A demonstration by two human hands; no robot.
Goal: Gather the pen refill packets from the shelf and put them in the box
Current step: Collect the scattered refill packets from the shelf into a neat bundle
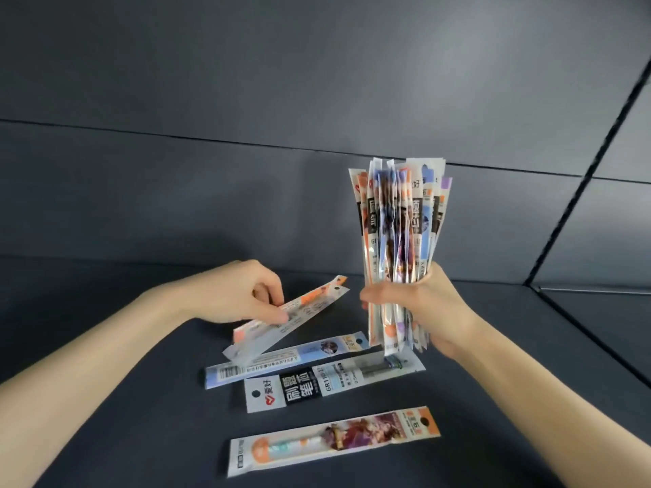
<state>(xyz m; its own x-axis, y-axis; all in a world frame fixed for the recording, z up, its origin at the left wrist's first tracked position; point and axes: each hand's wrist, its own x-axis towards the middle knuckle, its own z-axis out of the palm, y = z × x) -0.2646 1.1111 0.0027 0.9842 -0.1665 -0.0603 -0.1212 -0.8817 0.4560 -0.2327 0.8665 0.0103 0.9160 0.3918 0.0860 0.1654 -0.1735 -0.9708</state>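
Observation:
My right hand (422, 304) is shut on an upright bundle of pen refill packets (401, 223), held above the dark shelf surface (141, 399). My left hand (243, 294) pinches two long packets (292, 318) with orange ends, lifting them at a slant off the shelf. Three packets lie flat below: a pale blue one with a barcode (281, 362), a white one with a black label (327, 382), and one with an orange end and a printed picture (334, 440) nearest to me. No box is in view.
The shelf's dark back wall (246, 153) rises right behind the hands, with a horizontal seam across it. A dark side panel (616, 206) closes the shelf on the right.

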